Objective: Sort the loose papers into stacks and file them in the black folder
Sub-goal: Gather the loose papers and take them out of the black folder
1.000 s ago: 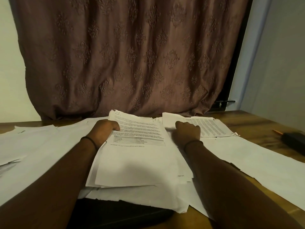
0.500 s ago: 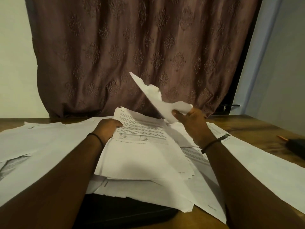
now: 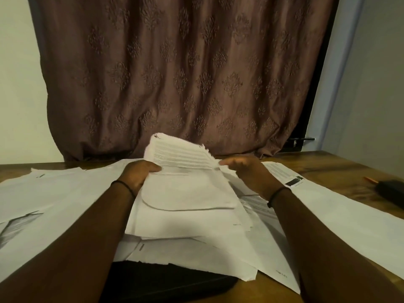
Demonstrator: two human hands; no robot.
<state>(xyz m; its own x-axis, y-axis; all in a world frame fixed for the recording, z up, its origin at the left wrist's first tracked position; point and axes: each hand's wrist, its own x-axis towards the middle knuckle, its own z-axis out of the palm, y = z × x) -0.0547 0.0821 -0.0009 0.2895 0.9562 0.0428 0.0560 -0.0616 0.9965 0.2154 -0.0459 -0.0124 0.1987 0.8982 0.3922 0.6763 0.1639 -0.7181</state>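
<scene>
A stack of printed white papers [image 3: 188, 193] lies in the middle of the wooden table, its far end lifted and curled. My left hand [image 3: 140, 173] grips the stack's left far edge, thumb on top. My right hand [image 3: 242, 169] is at the stack's right far corner, fingers pointing left and touching the top sheet's edge. The black folder [image 3: 166, 281] lies at the near table edge, mostly covered by loose sheets [image 3: 196, 252] and my left forearm.
More loose papers spread left [image 3: 54, 193] and right [image 3: 341, 215] across the wooden table [image 3: 328, 165]. A black object [image 3: 391, 191] and a pencil [image 3: 370, 179] lie at the far right. A brown curtain [image 3: 175, 73] hangs behind the table.
My right hand lifted a sheet from the right pile, swung it up, and brought it down onto the middle stack. The left hand kept hold of the stack, whose far end now curls up.
</scene>
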